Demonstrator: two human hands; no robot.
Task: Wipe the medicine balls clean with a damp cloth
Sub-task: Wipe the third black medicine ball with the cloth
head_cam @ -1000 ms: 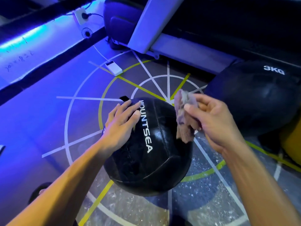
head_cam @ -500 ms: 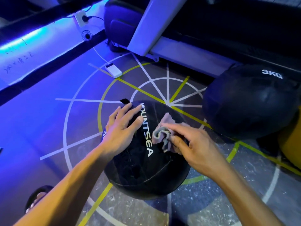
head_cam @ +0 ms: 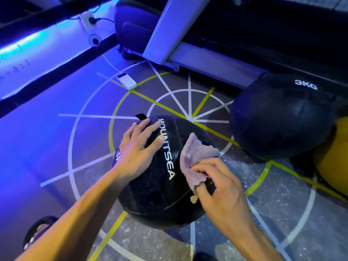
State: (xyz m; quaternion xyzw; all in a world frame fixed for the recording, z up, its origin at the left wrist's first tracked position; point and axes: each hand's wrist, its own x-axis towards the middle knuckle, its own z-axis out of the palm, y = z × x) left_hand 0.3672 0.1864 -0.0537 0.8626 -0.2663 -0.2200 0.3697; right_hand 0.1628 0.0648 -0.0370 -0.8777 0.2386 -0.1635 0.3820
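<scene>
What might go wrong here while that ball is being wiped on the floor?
The MOUNTSEA ball is round and only steadied by the flat left hand, so a firm wipe might roll it toward the 3KG ball. The right hand pinches just one edge of the cloth, which could slip or bunch. The white power bank and its cable lie nearby on the floor, a possible snag.

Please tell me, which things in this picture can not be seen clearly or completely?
All from the head view:
- Underside of the MOUNTSEA ball: hidden by the ball itself.
- Ball surface under the cloth and the right hand: covered, so its cleanliness is unknown.
- Whether the cloth is damp: cannot tell.
- Weight print beside the left hand: mostly hidden by the hand.
- Yellow object: cut off by the right edge.
- Wall writing: too blurred to read.
</scene>
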